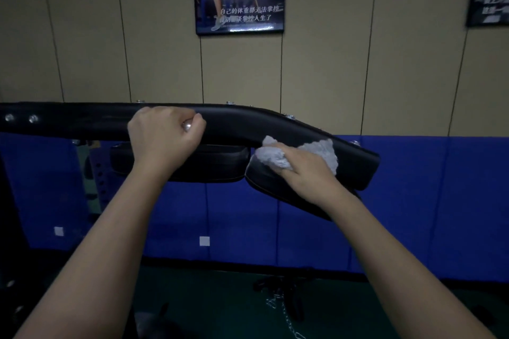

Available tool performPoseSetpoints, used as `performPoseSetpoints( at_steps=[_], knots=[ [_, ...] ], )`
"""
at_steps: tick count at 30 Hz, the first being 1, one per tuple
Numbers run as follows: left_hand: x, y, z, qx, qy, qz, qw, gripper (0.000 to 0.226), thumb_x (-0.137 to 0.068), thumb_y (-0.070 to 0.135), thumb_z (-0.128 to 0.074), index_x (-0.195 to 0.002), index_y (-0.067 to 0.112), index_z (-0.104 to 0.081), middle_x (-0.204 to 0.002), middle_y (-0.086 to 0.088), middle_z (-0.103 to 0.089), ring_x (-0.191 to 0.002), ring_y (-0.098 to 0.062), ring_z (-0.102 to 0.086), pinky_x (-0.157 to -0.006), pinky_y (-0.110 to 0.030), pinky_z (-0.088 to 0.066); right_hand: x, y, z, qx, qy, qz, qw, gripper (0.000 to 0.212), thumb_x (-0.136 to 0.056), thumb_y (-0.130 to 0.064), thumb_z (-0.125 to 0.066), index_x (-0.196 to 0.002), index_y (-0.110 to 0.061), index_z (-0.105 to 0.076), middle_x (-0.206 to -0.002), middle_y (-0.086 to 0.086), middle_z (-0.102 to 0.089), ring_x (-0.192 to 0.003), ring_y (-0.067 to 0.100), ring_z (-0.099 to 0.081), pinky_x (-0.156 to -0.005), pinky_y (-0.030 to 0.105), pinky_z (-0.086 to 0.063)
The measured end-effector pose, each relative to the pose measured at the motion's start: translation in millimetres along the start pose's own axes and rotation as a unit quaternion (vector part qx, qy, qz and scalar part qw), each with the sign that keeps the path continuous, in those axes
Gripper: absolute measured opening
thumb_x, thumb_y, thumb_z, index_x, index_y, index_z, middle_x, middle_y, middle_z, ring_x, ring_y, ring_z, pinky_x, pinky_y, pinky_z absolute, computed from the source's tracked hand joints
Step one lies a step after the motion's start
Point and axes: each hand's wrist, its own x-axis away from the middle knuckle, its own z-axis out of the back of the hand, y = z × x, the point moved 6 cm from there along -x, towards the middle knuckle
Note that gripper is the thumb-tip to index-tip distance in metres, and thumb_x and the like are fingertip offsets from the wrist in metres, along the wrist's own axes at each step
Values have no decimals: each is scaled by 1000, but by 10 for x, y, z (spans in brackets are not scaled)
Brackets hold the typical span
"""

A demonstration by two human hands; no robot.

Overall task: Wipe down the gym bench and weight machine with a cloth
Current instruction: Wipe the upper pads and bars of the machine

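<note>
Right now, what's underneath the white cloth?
The black angled pad; the cloth lies on it, gripped by the right hand. The pad surface beneath the cloth is covered, so its state is unseen.

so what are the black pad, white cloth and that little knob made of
The curved black pad: likely vinyl or faux leather, smooth with a sheen. The fluffy white cloth: probably microfibre or terry, nubbly surface. The small round knob in the left hand: seemingly polished metal, bright glint.
</note>
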Motion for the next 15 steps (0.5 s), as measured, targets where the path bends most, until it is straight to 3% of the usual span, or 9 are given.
performPoseSetpoints(
  at_steps=[3, 5, 8, 11, 13, 15],
  knots=[
    [10, 18, -9, 6, 4, -5, 1000, 37, -81, 31, -37, -46, 19, -33, -44, 2, -36, -44, -20, -35, -56, -28, -16, 333, 282, 207, -9, 34, -62, 997, 22, -96, -31, -42, -112, -22, -54, -91, -5, -59, -84, 15, -54, -68, 27, -35],
    [27, 44, -24, 9, 2, -5, 1000, 37, -82, 30, -39, -48, 17, -37, -46, 0, -39, -46, -20, -36, -57, -28, -16, 584, 512, 313, 5, 66, -114, 991, 15, -95, -22, -44, -103, -14, -54, -87, 3, -60, -85, 23, -57, -69, 33, -43],
    [26, 67, -53, 16, -4, -16, 1000, 36, -82, 32, -39, -50, 16, -42, -49, 0, -42, -49, -21, -37, -59, -28, -19, 702, 584, 448, 60, 162, -195, 966, 24, -96, -27, -41, -108, -9, -52, -88, 12, -60, -87, 33, -56, -66, 38, -43],
    [36, 53, -63, 41, -12, -25, 999, 35, -80, 36, -39, -50, 16, -46, -48, -2, -45, -51, -19, -37, -60, -27, -21, 392, 160, 405, -1, 237, -131, 963, 26, -95, -28, -44, -109, -9, -55, -95, 11, -62, -91, 29, -57, -73, 37, -44],
    [42, 46, -61, 51, -8, -36, 998, 36, -78, 38, -38, -50, 17, -47, -48, -5, -52, -50, -21, -40, -60, -26, -23, 77, -201, 175, 21, 189, -62, 980, 24, -94, -26, -45, -113, -15, -57, -106, 8, -63, -99, 25, -56, -84, 39, -44],
    [46, 32, -53, 66, 1, -53, 996, 33, -77, 39, -38, -50, 20, -40, -46, -4, -53, -47, -23, -46, -59, -25, -25, -112, -435, -116, 60, 160, -16, 985, 19, -92, -24, -44, -101, -18, -61, -100, 4, -63, -95, 23, -56, -82, 34, -42]
  ],
)
